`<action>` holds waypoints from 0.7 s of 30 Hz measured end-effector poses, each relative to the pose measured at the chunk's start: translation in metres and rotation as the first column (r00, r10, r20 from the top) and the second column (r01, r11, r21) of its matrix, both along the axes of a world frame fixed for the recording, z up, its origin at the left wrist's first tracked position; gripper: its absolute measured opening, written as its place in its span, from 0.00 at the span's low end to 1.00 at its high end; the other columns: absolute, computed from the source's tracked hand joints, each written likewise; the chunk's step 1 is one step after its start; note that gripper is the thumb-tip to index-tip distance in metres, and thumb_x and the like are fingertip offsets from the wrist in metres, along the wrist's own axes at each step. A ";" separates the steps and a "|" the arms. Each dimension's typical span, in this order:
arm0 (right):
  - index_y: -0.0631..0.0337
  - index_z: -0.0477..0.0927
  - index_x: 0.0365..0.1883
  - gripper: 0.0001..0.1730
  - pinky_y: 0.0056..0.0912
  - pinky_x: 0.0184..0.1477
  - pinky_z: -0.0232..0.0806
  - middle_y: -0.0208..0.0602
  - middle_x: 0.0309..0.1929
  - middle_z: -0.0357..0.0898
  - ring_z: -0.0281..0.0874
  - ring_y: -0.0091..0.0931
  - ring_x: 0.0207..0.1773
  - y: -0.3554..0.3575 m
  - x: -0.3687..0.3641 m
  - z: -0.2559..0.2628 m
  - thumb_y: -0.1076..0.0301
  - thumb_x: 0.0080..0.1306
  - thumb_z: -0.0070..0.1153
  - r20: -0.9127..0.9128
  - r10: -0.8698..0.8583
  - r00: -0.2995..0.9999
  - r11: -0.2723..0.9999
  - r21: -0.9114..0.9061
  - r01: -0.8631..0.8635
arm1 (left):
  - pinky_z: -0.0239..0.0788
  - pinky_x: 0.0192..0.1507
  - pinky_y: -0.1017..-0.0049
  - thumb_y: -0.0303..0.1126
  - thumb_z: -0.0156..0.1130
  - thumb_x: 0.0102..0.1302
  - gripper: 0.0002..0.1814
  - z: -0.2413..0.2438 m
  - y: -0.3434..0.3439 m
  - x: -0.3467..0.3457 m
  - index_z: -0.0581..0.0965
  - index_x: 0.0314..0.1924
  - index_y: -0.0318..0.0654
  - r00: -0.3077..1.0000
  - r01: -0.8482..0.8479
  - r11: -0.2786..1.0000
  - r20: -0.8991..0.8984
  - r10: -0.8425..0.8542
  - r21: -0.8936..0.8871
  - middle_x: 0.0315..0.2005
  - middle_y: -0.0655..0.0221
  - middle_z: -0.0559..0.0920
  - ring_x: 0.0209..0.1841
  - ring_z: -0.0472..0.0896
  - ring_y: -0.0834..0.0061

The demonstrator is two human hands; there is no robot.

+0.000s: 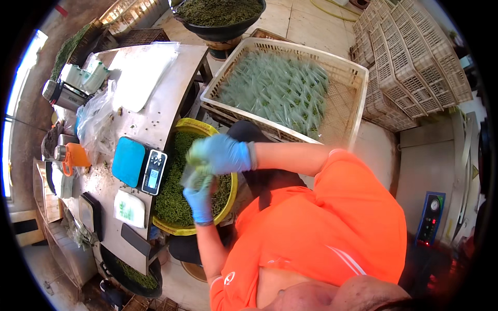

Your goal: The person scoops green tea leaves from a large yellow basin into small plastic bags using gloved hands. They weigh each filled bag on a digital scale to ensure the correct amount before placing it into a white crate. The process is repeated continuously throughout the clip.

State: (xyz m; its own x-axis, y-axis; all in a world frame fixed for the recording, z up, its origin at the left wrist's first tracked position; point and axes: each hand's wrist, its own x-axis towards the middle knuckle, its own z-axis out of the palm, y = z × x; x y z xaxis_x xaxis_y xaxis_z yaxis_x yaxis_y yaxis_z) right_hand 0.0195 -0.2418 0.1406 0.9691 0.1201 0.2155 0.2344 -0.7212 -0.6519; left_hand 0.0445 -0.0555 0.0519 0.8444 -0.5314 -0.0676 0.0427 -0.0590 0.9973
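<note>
My left hand (199, 200), in a blue glove, grips a small clear plastic bag (189, 177) with green contents. My right hand (222, 153), also gloved, is curled at the bag's upper part, its blurred fingers stained yellow-green; whether it holds anything is unclear. Both hands are above a yellow-rimmed tub (232, 190) of small green berries (173, 198). Left of the tub, a digital scale (154, 173) with a blue platform lies on the metal table (146, 126). Beyond my right arm, a white plastic crate (342, 93) holds many filled clear bags (276, 91).
Clear plastic sheets (146, 74), an orange bottle (78, 155), a steel flask (68, 97) and a white packet (129, 208) crowd the table. A black basin (221, 27) of berries stands at the top. Stacked crates (412, 62) rise at right, near a machine's control panel (430, 217).
</note>
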 end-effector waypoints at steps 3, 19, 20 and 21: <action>0.62 0.77 0.56 0.32 0.35 0.51 0.73 0.44 0.56 0.78 0.81 0.36 0.51 -0.026 -0.008 -0.014 0.61 0.53 0.69 0.170 -0.121 0.978 0.947 0.314 0.063 | 0.73 0.31 0.82 0.20 0.65 0.62 0.17 0.018 0.001 0.015 0.80 0.52 0.32 0.986 0.020 0.993 -0.164 -0.039 -0.118 0.34 0.66 0.85 0.29 0.80 0.81; 0.67 0.83 0.33 0.25 0.54 0.44 0.71 0.61 0.34 0.80 0.79 0.53 0.40 -0.351 -0.238 -0.160 0.51 0.66 0.47 -0.042 -0.999 -0.005 0.010 -0.350 0.937 | 0.73 0.52 0.77 0.19 0.61 0.64 0.31 -0.006 0.026 -0.001 0.67 0.68 0.33 0.882 0.437 0.873 -0.295 -0.368 0.218 0.52 0.59 0.78 0.49 0.78 0.77; 0.67 0.83 0.31 0.26 0.53 0.44 0.70 0.60 0.34 0.80 0.79 0.53 0.40 -0.355 -0.244 -0.199 0.50 0.66 0.48 -0.148 -0.989 -0.025 0.020 -0.294 0.956 | 0.73 0.53 0.76 0.19 0.61 0.65 0.31 -0.011 0.030 -0.005 0.67 0.68 0.33 0.881 0.426 0.880 -0.315 -0.352 0.209 0.52 0.60 0.79 0.49 0.78 0.77; 0.67 0.83 0.31 0.25 0.52 0.44 0.70 0.60 0.34 0.80 0.78 0.55 0.40 -0.343 -0.235 -0.228 0.52 0.65 0.46 -0.082 -0.986 0.145 0.164 -0.315 0.935 | 0.73 0.53 0.76 0.20 0.61 0.65 0.30 -0.016 0.034 -0.007 0.67 0.67 0.33 0.881 0.414 0.887 -0.333 -0.335 0.203 0.51 0.60 0.79 0.49 0.78 0.78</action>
State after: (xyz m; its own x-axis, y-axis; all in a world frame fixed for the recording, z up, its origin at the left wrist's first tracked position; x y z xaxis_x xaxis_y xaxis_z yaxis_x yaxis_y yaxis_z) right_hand -0.2160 -0.5843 -0.0875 0.3228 -0.9425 0.0865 -0.8513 -0.3291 -0.4088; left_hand 0.0378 -0.0219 0.0362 0.5086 -0.7332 -0.4515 0.2401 -0.3828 0.8921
